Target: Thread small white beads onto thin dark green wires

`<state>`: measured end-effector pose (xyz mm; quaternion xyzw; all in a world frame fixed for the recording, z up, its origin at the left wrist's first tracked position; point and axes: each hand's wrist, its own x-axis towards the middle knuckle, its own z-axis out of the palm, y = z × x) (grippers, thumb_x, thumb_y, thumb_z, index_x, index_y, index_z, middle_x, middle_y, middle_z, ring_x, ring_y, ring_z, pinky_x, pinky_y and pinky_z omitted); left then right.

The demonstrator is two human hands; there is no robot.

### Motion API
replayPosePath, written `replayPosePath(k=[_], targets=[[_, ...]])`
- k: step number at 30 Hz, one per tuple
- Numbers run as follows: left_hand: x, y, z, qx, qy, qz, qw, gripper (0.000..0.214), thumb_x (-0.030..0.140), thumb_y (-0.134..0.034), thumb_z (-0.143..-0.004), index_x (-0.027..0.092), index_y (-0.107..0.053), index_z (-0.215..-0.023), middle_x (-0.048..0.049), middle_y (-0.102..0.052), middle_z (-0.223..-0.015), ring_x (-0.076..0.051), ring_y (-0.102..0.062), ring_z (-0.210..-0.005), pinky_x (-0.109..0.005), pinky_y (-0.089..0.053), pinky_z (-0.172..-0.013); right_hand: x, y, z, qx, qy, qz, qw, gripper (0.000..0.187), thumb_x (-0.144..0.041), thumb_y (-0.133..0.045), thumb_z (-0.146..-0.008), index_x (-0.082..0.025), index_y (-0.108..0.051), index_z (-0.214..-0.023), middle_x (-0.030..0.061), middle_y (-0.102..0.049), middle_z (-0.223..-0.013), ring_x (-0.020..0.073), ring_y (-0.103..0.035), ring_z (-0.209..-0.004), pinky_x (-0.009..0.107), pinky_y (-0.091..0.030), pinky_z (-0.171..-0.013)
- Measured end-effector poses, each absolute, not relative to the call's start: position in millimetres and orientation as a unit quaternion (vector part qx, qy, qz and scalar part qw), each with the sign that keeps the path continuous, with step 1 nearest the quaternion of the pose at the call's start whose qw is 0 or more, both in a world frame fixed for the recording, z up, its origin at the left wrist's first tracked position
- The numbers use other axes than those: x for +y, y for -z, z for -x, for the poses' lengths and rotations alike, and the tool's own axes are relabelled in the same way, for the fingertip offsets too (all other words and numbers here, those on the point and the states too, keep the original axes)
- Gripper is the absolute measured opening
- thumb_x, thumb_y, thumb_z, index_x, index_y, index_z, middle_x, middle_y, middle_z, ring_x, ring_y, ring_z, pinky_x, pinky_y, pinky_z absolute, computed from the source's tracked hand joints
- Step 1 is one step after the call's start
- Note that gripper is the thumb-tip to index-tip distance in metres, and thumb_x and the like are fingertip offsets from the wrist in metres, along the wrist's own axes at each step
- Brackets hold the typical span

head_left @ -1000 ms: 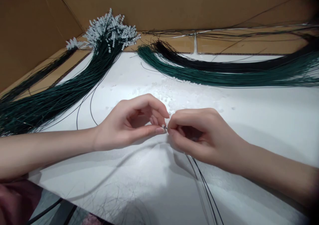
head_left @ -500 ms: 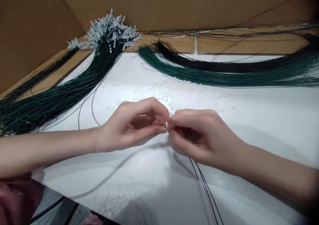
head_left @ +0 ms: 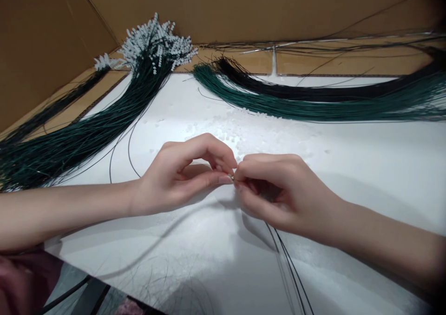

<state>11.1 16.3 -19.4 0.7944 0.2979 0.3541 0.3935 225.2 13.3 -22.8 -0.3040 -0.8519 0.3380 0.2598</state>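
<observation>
My left hand [head_left: 181, 178] and my right hand [head_left: 278, 189] meet fingertip to fingertip over a white sheet [head_left: 365, 166]. The right hand pinches the ends of a few thin dark wires [head_left: 289, 264] that trail toward me. The left thumb and forefinger are pinched at the wire tip on something too small to make out. Small white beads [head_left: 230, 136] lie scattered just beyond my hands.
A thick bundle of dark green wires tipped with white beads [head_left: 153, 41] fans out at the left. Bare green and black wire bundles [head_left: 313, 101] lie across the back right. Brown cardboard walls [head_left: 244, 3] enclose the bench.
My left fingers have closed in tighter against the wire tip. The right hand has barely moved.
</observation>
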Motion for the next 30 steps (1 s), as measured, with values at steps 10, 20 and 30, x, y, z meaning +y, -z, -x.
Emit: replayPosePath(k=[10, 20, 30], targets=[[16.4, 19.8, -11.2, 0.305, -0.342, -0.789, 0.409, 0.020, 0.013, -0.068, -0.083, 0.018, -0.064, -0.102, -0.0061, -0.067, -0.092, -0.017, -0.067, -0.087, -0.025, -0.061, -0.074, 12.8, 22.8, -225.5, -0.854, -0.334, 0.305, 0.257, 0.015, -0.008, -0.050, -0.079, -0.017, -0.051, -0.068, -0.0028, -0.044, -0.059, 0.0086, -0.037, -0.053, 0.022, -0.029, -0.051], [16.5, 19.1, -9.7, 0.298, -0.333, -0.795, 0.410, 0.023, 0.009, -0.067, -0.083, 0.019, -0.063, -0.103, -0.0054, -0.068, -0.092, -0.017, -0.068, -0.087, -0.024, -0.061, -0.075, 12.1, 21.9, -224.6, -0.849, -0.338, 0.307, 0.266, 0.015, -0.007, -0.051, -0.078, -0.017, -0.050, -0.066, -0.0034, -0.043, -0.059, 0.0077, -0.036, -0.052, 0.022, -0.030, -0.050], [15.1, 18.6, -10.8, 0.287, -0.356, -0.782, 0.423, 0.027, 0.006, -0.070, -0.079, 0.016, -0.062, -0.104, -0.0064, -0.067, -0.093, -0.018, -0.067, -0.087, -0.027, -0.061, -0.075, 11.2, 20.6, -224.3, -0.843, -0.340, 0.319, 0.268, 0.015, -0.005, -0.051, -0.080, -0.016, -0.054, -0.071, -0.0037, -0.044, -0.060, 0.0075, -0.036, -0.053, 0.022, -0.031, -0.050]])
